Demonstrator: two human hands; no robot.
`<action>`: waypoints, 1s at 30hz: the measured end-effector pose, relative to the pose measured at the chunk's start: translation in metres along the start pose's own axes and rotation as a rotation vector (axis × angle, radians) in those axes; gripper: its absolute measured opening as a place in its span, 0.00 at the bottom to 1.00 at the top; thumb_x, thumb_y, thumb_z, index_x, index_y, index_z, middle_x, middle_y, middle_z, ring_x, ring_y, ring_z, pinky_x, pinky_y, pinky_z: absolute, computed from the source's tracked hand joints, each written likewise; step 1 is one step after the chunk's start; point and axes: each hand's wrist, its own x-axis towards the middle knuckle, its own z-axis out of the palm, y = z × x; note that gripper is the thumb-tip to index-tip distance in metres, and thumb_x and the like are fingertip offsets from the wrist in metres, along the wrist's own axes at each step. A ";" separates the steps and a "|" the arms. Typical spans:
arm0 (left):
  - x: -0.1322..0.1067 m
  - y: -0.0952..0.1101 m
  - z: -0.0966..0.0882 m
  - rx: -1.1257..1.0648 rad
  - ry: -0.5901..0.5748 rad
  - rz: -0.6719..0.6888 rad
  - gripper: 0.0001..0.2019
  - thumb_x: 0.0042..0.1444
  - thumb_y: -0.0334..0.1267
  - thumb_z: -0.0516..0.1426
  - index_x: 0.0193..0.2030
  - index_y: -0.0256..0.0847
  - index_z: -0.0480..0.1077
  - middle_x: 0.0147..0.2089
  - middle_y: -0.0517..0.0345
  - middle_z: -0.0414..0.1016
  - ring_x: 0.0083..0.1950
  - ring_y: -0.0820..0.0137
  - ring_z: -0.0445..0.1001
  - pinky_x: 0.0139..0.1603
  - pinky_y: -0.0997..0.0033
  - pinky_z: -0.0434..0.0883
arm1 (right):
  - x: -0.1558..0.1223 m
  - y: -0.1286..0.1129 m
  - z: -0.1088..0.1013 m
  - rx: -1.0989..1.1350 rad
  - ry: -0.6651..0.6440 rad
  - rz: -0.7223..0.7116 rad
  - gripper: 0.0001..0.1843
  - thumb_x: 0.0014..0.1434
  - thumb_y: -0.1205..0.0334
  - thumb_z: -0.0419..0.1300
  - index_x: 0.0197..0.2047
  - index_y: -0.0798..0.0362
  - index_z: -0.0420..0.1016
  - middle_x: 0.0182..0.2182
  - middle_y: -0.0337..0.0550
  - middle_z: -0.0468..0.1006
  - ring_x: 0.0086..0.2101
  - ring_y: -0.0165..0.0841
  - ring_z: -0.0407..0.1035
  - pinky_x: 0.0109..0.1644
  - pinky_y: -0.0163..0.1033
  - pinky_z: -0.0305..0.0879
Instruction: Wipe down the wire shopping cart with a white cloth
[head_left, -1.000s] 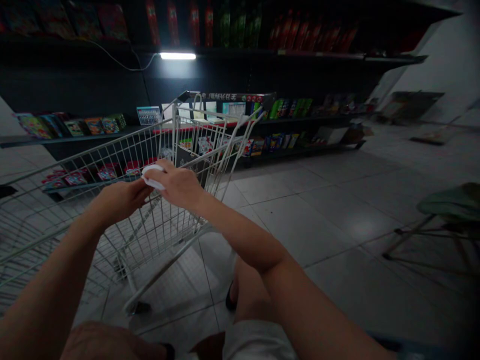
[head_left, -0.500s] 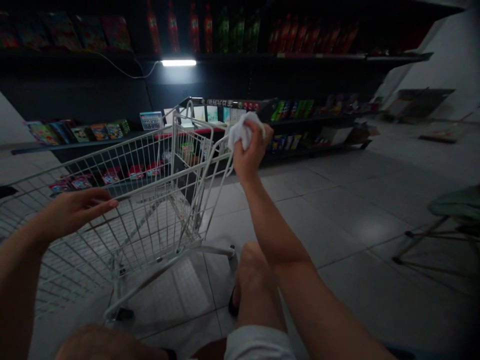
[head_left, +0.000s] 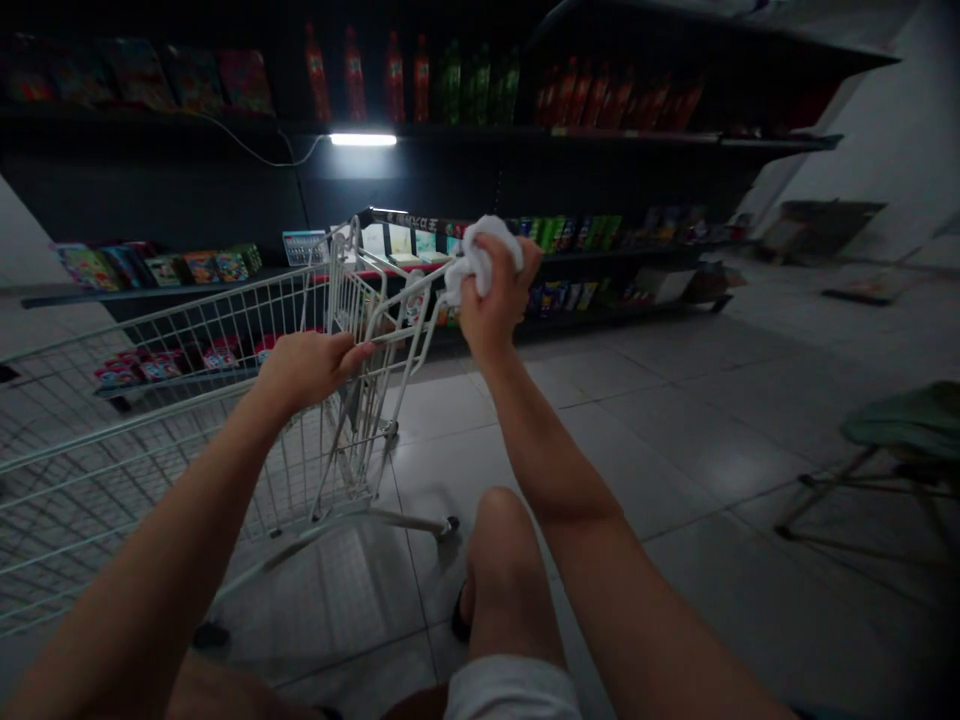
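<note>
We noted bare knee [head_left: 502, 535] just below arms. Right hand [head_left: 495, 298] closed in fist, fingers pressed around white cloth [head_left: 484, 258], bunched cloth showing above knuckles; held up clear of wire shopping cart [head_left: 225, 298], seemingly to keep it off mesh. Left hand [head_left: 304, 370] half-curled at cart's side rail, fingertips beside wire; could not tell whether gripping, probably steadying cart. Beyond, tile floor [head_left: 675, 440], folding stool [head_left: 907, 430] at right. Farther, dark shelves [head_left: 600, 150] carried packets [head_left: 90, 268], bottles [head_left: 352, 75] ranked for display under strip light [head_left: 363, 139].
</note>
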 end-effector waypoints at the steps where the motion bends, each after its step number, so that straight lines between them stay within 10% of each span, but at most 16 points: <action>1: -0.001 -0.003 0.003 0.003 0.012 -0.011 0.35 0.66 0.60 0.31 0.43 0.43 0.75 0.34 0.49 0.80 0.37 0.59 0.79 0.34 0.66 0.62 | -0.013 -0.007 0.005 0.018 -0.056 -0.044 0.19 0.66 0.64 0.48 0.58 0.49 0.71 0.58 0.52 0.62 0.63 0.44 0.60 0.61 0.54 0.69; 6: -0.010 -0.010 0.007 0.012 0.026 -0.059 0.35 0.66 0.58 0.32 0.49 0.44 0.75 0.38 0.48 0.81 0.39 0.57 0.80 0.35 0.65 0.64 | -0.059 -0.022 0.008 0.081 -0.310 -0.390 0.13 0.67 0.57 0.53 0.49 0.41 0.77 0.51 0.44 0.70 0.50 0.33 0.70 0.51 0.39 0.75; 11: -0.023 -0.016 -0.001 0.025 -0.016 -0.052 0.35 0.66 0.58 0.32 0.45 0.43 0.75 0.34 0.48 0.80 0.38 0.57 0.79 0.35 0.65 0.63 | -0.006 -0.012 -0.010 0.030 0.168 -0.095 0.17 0.61 0.66 0.54 0.52 0.55 0.73 0.53 0.54 0.64 0.58 0.39 0.62 0.64 0.48 0.67; 13: -0.026 -0.019 -0.002 0.031 -0.034 -0.053 0.35 0.65 0.59 0.32 0.44 0.43 0.75 0.33 0.48 0.78 0.38 0.56 0.78 0.35 0.64 0.63 | -0.014 -0.024 -0.005 0.070 0.107 -0.068 0.17 0.62 0.66 0.53 0.53 0.54 0.73 0.55 0.54 0.63 0.60 0.40 0.61 0.66 0.49 0.64; 18: -0.030 -0.020 0.002 -0.034 -0.020 -0.084 0.33 0.65 0.59 0.35 0.45 0.43 0.75 0.33 0.48 0.77 0.39 0.56 0.77 0.39 0.63 0.64 | -0.147 -0.065 0.029 0.180 -0.492 -0.144 0.15 0.66 0.61 0.54 0.50 0.42 0.79 0.54 0.47 0.70 0.59 0.40 0.66 0.65 0.48 0.67; 21: -0.032 -0.020 0.003 -0.091 -0.008 -0.091 0.33 0.65 0.60 0.37 0.44 0.42 0.76 0.33 0.47 0.77 0.38 0.57 0.77 0.38 0.62 0.63 | -0.215 -0.078 0.040 0.176 -0.595 -0.067 0.15 0.64 0.65 0.56 0.46 0.45 0.82 0.52 0.49 0.73 0.58 0.41 0.69 0.66 0.48 0.67; 30: -0.041 -0.023 -0.002 -0.037 0.003 -0.082 0.32 0.66 0.58 0.36 0.43 0.42 0.76 0.32 0.48 0.78 0.35 0.60 0.76 0.34 0.65 0.61 | -0.192 -0.076 0.032 0.383 -0.026 -0.161 0.14 0.59 0.61 0.63 0.49 0.47 0.78 0.54 0.50 0.66 0.53 0.40 0.70 0.48 0.43 0.78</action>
